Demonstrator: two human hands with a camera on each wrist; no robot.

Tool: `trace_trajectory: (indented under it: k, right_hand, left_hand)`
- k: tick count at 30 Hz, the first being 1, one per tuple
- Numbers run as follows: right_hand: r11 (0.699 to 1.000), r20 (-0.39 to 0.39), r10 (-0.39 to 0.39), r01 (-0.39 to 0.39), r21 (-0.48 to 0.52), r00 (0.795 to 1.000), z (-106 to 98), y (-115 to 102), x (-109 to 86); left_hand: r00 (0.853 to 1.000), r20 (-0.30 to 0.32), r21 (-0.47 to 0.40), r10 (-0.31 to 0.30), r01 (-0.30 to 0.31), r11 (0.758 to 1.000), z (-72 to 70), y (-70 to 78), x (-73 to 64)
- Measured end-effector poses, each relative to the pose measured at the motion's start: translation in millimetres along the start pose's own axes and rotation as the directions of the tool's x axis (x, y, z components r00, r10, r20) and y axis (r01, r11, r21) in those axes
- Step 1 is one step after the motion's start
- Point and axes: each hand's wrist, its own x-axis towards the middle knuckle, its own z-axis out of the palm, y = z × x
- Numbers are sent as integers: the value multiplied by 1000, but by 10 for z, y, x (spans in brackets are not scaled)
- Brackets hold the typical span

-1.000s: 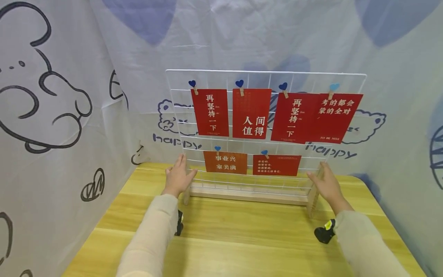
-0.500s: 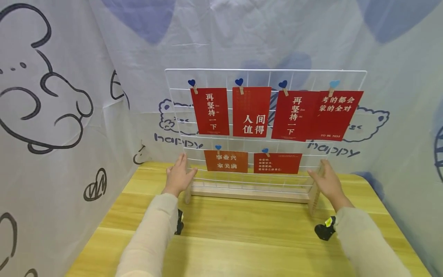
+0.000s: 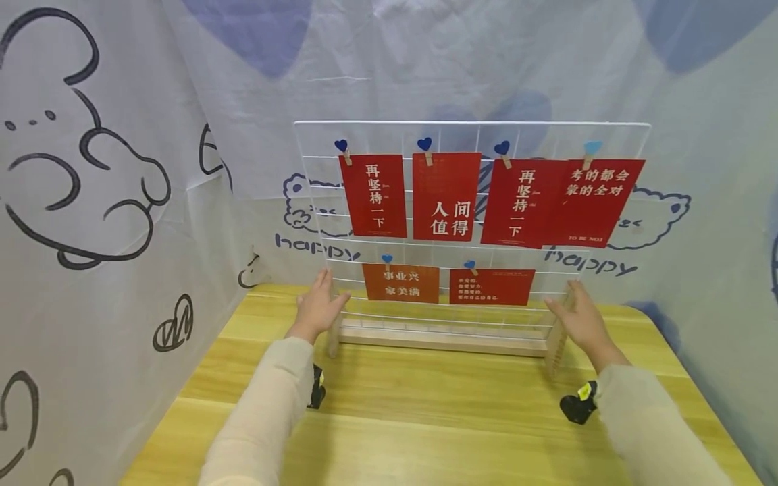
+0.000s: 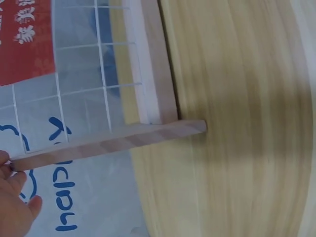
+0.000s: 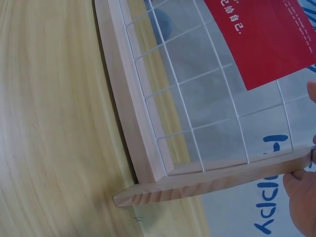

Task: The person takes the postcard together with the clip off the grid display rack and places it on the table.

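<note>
A white wire grid rack on a wooden stand (image 3: 444, 343) stands upright at the back of the table. My left hand (image 3: 316, 310) grips the upper end of its left wooden post (image 4: 123, 143). On the other side, my right hand (image 3: 585, 327) holds the right post (image 5: 222, 182) near its top, thumb and fingers on either side of the wood. Heart-topped clips (image 3: 425, 144) pin several red cards (image 3: 446, 223) in the upper row, the two rightmost overlapping. Lower down hang an orange card (image 3: 402, 282) and a smaller red card (image 3: 492, 287).
A yellow wood-grain table (image 3: 437, 405) extends in front of the rack. Cloth (image 3: 389, 81) with printed drawings hangs behind and at both sides, close to the table's edges. Small black pieces with yellow marks, such as the right one (image 3: 577, 407), show beside both sleeves.
The head view has shifted slightly, so the whole scene sits a little further right. Both hands keep their places on the rack's posts.
</note>
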Motion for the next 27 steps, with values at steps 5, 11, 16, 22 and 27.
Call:
trace_trajectory:
  k: [5, 11, 16, 22, 27]
  right_hand:
    - [1000, -4, 1, -1, 18, 1000, -24, -11, -44]
    - [1000, -22, -26, 26, -2, 999, -21, -18, -89]
    - [998, -28, -53, 53, -21, 998, -8, -22, -150]
    - [997, -35, -76, 75, -32, 996, 0, -36, -220]
    - [997, 8, -76, 76, 7, 997, 19, -126, -259]
  left_hand:
    - [1000, 20, -16, -15, 15, 1000, -28, 56, 2]
    - [999, 41, -42, -20, 21, 999, -76, 68, -6]
    - [998, 64, -47, -19, 22, 999, -137, 91, -29]
    - [999, 48, -85, 0, 5, 996, -200, 105, -45]
    - [999, 50, -104, 0, 5, 995, -246, 144, -54]
